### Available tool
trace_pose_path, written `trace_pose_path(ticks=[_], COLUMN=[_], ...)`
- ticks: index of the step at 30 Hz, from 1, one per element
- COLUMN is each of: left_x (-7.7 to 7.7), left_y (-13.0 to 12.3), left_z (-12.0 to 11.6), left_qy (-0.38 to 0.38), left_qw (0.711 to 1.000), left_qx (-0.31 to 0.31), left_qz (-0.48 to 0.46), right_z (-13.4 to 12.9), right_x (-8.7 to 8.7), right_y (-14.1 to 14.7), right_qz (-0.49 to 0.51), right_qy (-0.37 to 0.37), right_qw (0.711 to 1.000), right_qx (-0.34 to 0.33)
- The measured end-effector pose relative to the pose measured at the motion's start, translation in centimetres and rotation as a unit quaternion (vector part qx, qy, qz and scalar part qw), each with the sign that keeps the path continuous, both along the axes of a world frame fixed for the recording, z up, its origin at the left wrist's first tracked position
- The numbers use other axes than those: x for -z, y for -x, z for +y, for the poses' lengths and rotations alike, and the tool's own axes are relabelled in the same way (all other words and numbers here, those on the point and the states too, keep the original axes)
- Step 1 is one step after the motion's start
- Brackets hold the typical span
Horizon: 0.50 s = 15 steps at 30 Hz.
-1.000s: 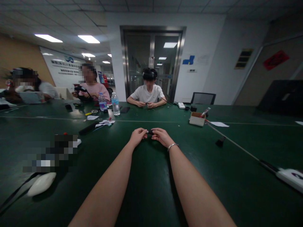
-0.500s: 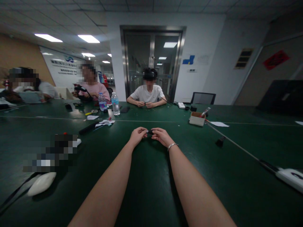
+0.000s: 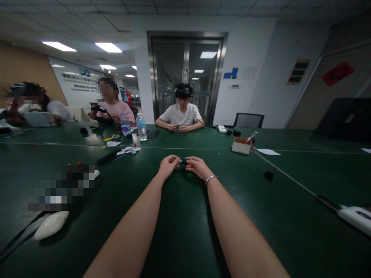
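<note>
Between my two hands, over the green table [image 3: 185,216], is a small dark object [image 3: 183,161] with a lighter, silvery part at its left end. The fingers of my left hand [image 3: 169,166] pinch that lighter end. My right hand [image 3: 198,166], with a silver bracelet at the wrist, pinches the dark end. What exactly the object is, I cannot make out at this size.
Left of my arms lie a white mouse-like object [image 3: 52,225] and a black stick-like item [image 3: 108,156]. Two bottles [image 3: 141,127] stand farther back. On the right are a small box [image 3: 241,146], a black clip [image 3: 269,173] and a white power strip [image 3: 356,218]. People sit across the table.
My left hand has shifted very slightly left, and more of the silvery end shows between my hands. My right hand has stayed in place.
</note>
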<state>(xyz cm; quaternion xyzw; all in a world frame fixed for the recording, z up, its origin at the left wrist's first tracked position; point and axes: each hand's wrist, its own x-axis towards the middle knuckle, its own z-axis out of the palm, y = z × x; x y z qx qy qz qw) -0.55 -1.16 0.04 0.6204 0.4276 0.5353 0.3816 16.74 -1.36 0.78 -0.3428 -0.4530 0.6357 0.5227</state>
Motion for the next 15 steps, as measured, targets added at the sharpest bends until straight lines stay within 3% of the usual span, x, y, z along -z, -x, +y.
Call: trace_pose_path(ticks=[15], left_x=[0.08], left_y=[0.05], left_z=[0.16], left_qy=[0.012], left_qw=[1.0], left_qx=[0.012], left_qz=[-0.012], right_z=[-0.22], right_x=[-0.12], right_y=[-0.04], right_qz=[0.002], right_qy=[-0.003], right_qw=[1.0], right_qx=[0.0])
